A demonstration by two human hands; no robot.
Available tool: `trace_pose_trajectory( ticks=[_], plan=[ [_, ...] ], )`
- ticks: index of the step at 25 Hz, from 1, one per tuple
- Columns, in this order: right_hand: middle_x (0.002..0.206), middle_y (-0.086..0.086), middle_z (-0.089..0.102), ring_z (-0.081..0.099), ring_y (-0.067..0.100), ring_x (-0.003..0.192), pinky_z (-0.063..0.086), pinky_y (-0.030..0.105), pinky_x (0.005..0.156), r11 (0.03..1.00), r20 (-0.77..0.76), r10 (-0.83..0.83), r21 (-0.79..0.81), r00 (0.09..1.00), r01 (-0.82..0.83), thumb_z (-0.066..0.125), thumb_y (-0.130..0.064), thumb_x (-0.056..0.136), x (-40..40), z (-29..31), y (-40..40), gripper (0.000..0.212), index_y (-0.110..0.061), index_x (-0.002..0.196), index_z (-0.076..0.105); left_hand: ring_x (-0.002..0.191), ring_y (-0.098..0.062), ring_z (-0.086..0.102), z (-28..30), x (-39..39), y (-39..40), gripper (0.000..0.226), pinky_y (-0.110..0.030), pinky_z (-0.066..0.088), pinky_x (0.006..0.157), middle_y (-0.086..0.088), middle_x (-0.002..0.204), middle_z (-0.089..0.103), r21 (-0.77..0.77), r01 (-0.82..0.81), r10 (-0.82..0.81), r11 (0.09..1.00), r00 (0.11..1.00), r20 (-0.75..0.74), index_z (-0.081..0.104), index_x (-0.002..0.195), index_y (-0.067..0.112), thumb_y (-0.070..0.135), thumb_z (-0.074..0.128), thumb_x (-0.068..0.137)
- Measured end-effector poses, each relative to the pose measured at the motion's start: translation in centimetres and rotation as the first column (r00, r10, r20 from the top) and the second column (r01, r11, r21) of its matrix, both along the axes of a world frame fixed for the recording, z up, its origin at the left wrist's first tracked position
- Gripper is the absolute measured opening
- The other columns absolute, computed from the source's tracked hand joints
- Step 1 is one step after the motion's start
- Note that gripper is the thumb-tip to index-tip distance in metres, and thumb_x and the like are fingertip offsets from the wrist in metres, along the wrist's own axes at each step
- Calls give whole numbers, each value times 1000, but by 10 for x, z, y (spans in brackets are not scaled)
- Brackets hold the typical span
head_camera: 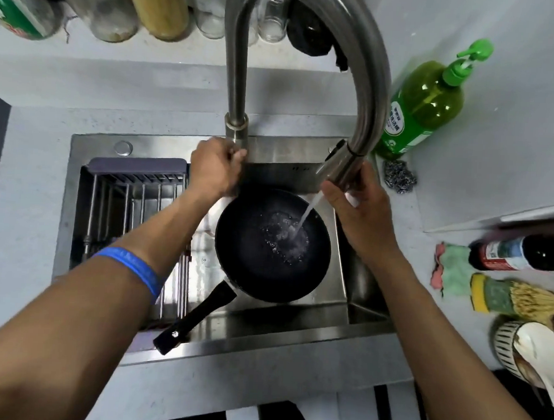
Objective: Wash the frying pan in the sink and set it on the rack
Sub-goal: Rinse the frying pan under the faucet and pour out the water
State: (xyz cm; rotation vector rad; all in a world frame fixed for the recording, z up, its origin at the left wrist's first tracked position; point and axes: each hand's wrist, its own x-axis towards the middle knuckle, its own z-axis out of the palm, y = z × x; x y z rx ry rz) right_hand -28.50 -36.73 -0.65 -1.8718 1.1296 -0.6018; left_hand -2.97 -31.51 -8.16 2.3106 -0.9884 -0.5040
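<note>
Frying pan (272,245) sits flat in the sink (341,312), filling its right half, with its black handle (196,314) pointing out over the sink's front edge toward its front-left corner; neither hand is on it. The left hand (215,168) is curled around the base of the tap (236,127) at the sink's back edge, apparently on the lever, though the lever itself is hidden under the fingers. The right hand (362,211) grips the pull-out spray head (340,168) at the end of the curved spout and tilts it down and inward, so that a stream of water (309,211) falls into the pan right of its centre and splashes there. Outward from the hands, the ribbed drying rack (136,183) spans the sink's left half and carries nothing that can be made out. On the counter past the sink's back-right corner stand a green soap bottle (422,102) and a steel scourer (399,177); a yellow-and-green sponge (496,295) lies further along the right side. By my reading the wash has only begun: water is running and the pan is being wetted, but no soap or scrubber is in hand. Scrubbing, rinsing and lifting the pan onto the rack all seem still to come.
</note>
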Motion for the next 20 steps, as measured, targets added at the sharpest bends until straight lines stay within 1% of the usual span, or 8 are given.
trace_pose_trajectory(
  ticks=[2, 3, 4, 7, 10, 14, 18, 20],
  plan=[
    [112, -12, 69, 65, 9, 105, 51, 44, 96, 1000, -37, -11, 7, 999, 11, 68, -43, 88, -1, 0, -3, 37, -34, 121, 54, 60, -25, 64, 3, 15, 10, 22, -37, 53, 61, -13, 75, 70, -194, -375, 245, 906, 840, -484, 63, 80, 7, 27, 67, 88],
    [112, -13, 69, 65, 8, 105, 51, 45, 95, 1000, -45, -19, 13, 999, 20, 68, -45, 87, 0, 0, -3, 37, -36, 121, 55, 60, -23, 65, 4, 15, 19, 19, -39, 54, 61, -15, 80, 70, -228, -442, 241, 867, 774, -585, 59, 85, 11, 28, 69, 87],
    [112, -14, 69, 65, 6, 106, 51, 45, 96, 999, -42, -28, 22, 999, 29, 69, -46, 86, 1, 0, -2, 38, -36, 120, 56, 63, -23, 66, 1, 7, 30, 20, -39, 54, 62, -15, 84, 69, -221, -426, 221, 878, 768, -601, 55, 89, 18, 31, 70, 85],
    [109, -19, 70, 65, 1, 106, 51, 43, 98, 996, -16, -39, 74, 999, 40, 75, -44, 82, 10, 0, 10, 33, -37, 111, 62, 81, -27, 66, -31, -46, 91, 25, -35, 53, 72, -8, 93, 69, 40, -74, 85, 996, 888, -452, 56, 97, 27, 39, 71, 81],
    [96, -18, 71, 65, -3, 97, 53, 33, 91, 998, -91, -8, 61, 996, 13, 75, -58, 70, 31, 5, 42, 32, -39, 92, 64, 104, -29, 58, -57, -101, 172, 43, -35, 48, 85, -9, 113, 62, 476, 236, -147, 847, 965, -216, 55, 118, 17, 36, 65, 80],
    [88, 0, 71, 64, 21, 90, 52, 38, 80, 963, -309, 193, -120, 931, -239, 68, -71, 72, 72, 13, 99, 54, -20, 92, 67, 106, -29, 58, -61, -130, 204, 58, -39, 47, 88, -9, 118, 55, 657, 293, -286, 695, 950, -121, 37, 134, 13, 33, 58, 84],
    [97, 9, 72, 62, 30, 102, 42, 44, 90, 831, -487, 364, -216, 794, -513, 56, -59, 91, 132, 29, 129, 54, -9, 111, 58, 119, -26, 53, -71, -150, 191, 41, -35, 44, 98, -8, 131, 56, 725, 211, -215, 655, 973, -89, 48, 130, 15, 26, 52, 91],
    [98, 9, 72, 63, 31, 100, 43, 44, 86, 784, -450, 472, -178, 758, -594, 54, -51, 95, 136, 28, 125, 48, -9, 119, 53, 127, -22, 49, -80, -167, 180, 44, -31, 39, 102, -4, 137, 52, 745, 203, -211, 635, 974, -85, 46, 134, 17, 31, 53, 93]
  ],
)
